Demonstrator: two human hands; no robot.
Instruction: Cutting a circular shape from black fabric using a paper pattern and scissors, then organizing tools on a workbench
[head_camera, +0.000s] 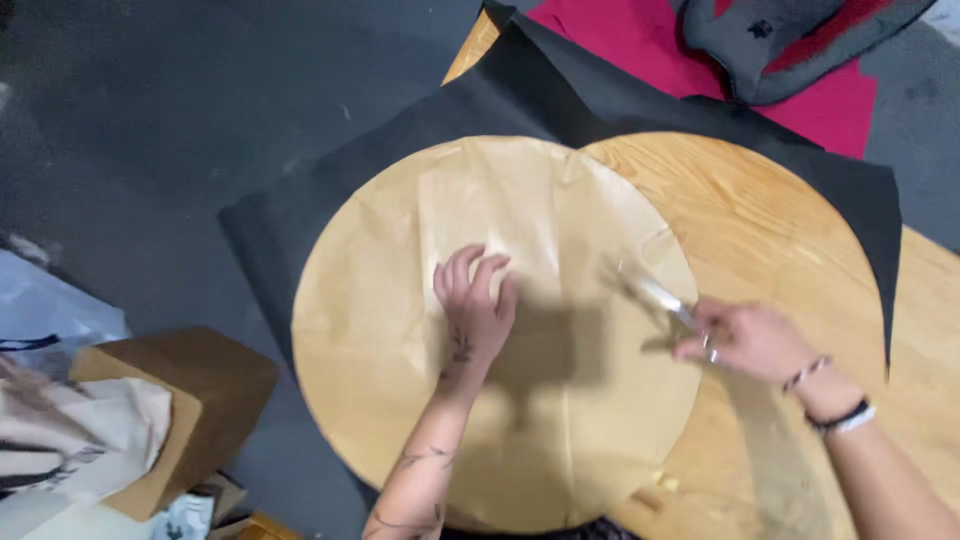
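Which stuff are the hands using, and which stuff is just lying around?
In use:
left hand on paper circle
right hand holding scissors
black fabric under the paper

Lying around:
red fabric
cardboard box
cloth bag

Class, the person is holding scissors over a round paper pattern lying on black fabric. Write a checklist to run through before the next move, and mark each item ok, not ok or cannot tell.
1. Left hand pressing flat on the round paper pattern: ok.
2. Right hand gripping the scissors: ok.
3. Left fingers out of the blades' way: ok, a gap shows.
4. Black fabric lying under the pattern: ok on the left; it ends at the right.
5. Blades open or shut: cannot tell, blurred.
6. Pattern pinned to fabric: cannot tell.
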